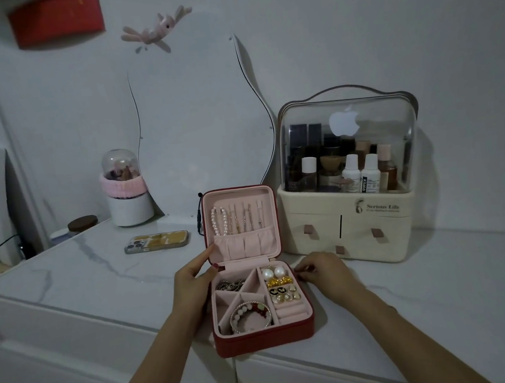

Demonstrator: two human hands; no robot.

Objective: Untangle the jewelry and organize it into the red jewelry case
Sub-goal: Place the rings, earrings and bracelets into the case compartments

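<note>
The red jewelry case (pixel 263 339) lies open on the white marble top, its pink lid (pixel 236 199) standing upright. In the lid hang a pearl strand (pixel 218 221) and several thin chains (pixel 244 218). The base holds a silver chain heap (pixel 229 285), beaded bracelets (pixel 250 316), two pearl earrings (pixel 273 273) and gold pieces (pixel 282 288). My left hand (pixel 192 280) rests against the case's left side, one finger touching the lid's left edge. My right hand (pixel 321 270) sits at the case's right rim with fingers curled; whether it pinches anything is unclear.
A cream cosmetics organizer (pixel 348 227) with a clear dome stands right behind the case. A phone (pixel 157 242) lies to the left. A wavy mirror (pixel 199 118) leans on the wall, beside a brush holder (pixel 126 190). The counter's front edge runs just below the case.
</note>
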